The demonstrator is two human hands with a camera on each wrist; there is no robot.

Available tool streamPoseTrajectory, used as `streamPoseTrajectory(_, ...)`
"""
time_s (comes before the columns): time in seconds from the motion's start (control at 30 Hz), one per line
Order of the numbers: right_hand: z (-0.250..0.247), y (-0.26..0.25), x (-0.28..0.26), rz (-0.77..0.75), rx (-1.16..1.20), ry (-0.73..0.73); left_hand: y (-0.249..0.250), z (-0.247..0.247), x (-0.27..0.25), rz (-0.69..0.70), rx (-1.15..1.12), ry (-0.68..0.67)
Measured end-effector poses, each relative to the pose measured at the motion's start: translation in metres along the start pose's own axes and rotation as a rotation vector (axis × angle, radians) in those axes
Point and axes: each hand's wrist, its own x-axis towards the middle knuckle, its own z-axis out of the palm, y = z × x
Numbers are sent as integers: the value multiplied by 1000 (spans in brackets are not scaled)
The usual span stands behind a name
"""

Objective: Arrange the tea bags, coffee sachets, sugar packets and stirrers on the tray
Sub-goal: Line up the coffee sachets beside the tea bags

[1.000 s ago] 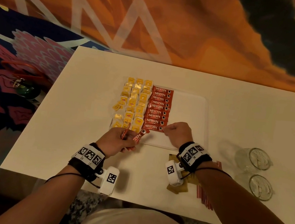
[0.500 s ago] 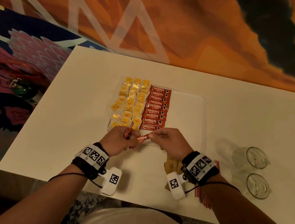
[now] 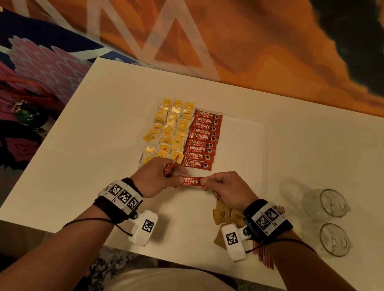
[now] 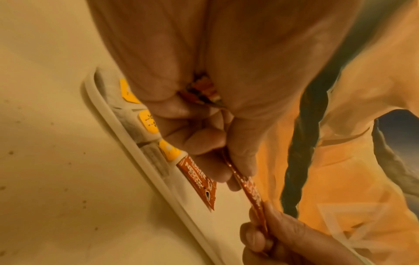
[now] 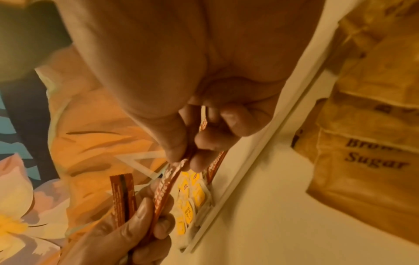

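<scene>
The left hand (image 3: 155, 177) and right hand (image 3: 228, 188) each pinched an end of one coffee sachet (image 3: 191, 181); the left hand also clasped a second sachet (image 3: 169, 168); the tray (image 3: 263, 154) lay just beyond both.

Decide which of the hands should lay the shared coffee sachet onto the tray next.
Right hand, probably: it pinches the sachet at the end toward the tray's bare part, while the left hand also holds spare sachets.
</scene>
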Motion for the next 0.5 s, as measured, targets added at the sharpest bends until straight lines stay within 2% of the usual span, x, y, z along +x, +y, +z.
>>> streamPoseTrajectory(0.13,-1,6,1,-22,13,32,-1,2,2,1,9,18)
streamPoseTrajectory(0.27,-4,10,4,-36,71,121,-4,-2,4,-5,41,129)
streamPoseTrajectory(0.4,-8,13,12,-26,47,179,-9,-9,3,-77,144,183)
streamPoseTrajectory(0.5,-7,16,22,0,-31,210,-10,-10,3,-136,123,171)
